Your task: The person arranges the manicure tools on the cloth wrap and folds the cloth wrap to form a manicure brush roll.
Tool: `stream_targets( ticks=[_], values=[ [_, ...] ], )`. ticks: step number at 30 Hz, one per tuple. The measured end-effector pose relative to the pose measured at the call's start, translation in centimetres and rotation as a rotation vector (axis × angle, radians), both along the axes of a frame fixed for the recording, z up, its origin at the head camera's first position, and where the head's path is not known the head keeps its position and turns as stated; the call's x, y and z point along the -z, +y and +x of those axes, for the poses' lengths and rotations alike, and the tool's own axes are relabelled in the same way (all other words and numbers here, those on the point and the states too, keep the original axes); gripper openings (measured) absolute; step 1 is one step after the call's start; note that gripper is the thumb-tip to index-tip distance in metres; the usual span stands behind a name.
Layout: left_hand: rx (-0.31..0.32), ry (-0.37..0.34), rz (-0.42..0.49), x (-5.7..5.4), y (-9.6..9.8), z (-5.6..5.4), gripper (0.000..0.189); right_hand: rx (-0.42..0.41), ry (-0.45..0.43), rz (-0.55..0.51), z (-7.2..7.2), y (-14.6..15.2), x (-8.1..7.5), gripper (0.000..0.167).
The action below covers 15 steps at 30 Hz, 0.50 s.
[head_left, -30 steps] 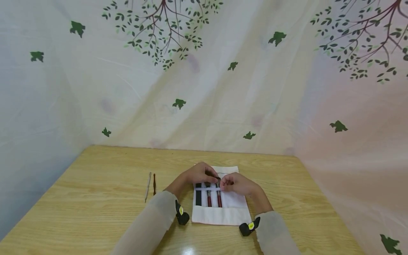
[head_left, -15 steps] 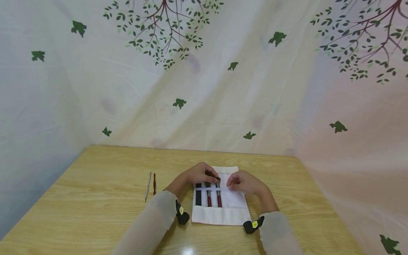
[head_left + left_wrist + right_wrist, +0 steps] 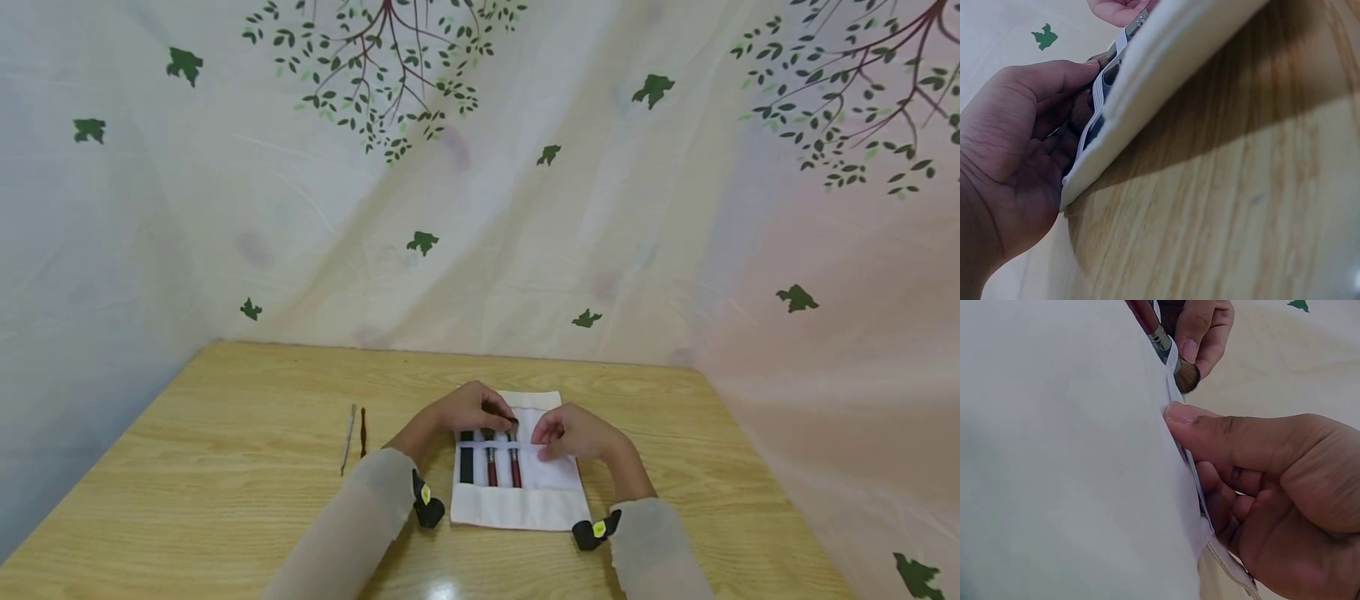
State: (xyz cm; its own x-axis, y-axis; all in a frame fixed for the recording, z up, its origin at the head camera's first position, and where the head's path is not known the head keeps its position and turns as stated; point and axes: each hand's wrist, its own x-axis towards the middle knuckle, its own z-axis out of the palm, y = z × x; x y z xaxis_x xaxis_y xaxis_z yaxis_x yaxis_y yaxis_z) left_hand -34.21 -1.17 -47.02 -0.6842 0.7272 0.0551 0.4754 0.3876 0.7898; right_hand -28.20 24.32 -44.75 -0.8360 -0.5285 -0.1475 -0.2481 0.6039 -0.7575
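Note:
A white cloth brush roll [image 3: 521, 510] lies unfolded on the table, with a white elastic band [image 3: 528, 447] across it. Two red-handled brushes, the right-hand brush [image 3: 516, 472] and the left-hand brush [image 3: 492, 472], sit under the band beside a flat black strip [image 3: 467, 463]. My left hand [image 3: 471, 408] reaches over the brush heads; in the right wrist view its thumb and finger pinch the brown bristles [image 3: 1187, 377] of the right-hand brush. My right hand [image 3: 1272, 481] pinches the elastic band just right of that brush, its lower fingers curled behind.
Left of the roll, a thin silver-grey tool [image 3: 348, 440] and a dark reddish-brown tool [image 3: 363, 432] lie on the wooden table [image 3: 247, 467]. A pale curtain [image 3: 480, 275] with printed leaves hangs behind the table and along its sides.
My right hand has moved slightly right along the band, away from the right-hand brush, and its thumb has come down to the band. My left hand and the brushes stay in place.

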Motion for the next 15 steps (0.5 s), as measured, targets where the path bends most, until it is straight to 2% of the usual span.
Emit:
stream_targets(
  ticks=[7,15],
  values=[
    [0.008,0.002,0.005,-0.01,-0.01,-0.06,0.015,0.004,0.019,0.041,0.21,-0.31,-0.23,0.010],
    [-0.001,-0.011,0.004,-0.06,-0.04,0.09,0.015,-0.049,0.050,0.039,0.16,-0.16,-0.28,0.005]
  ],
)
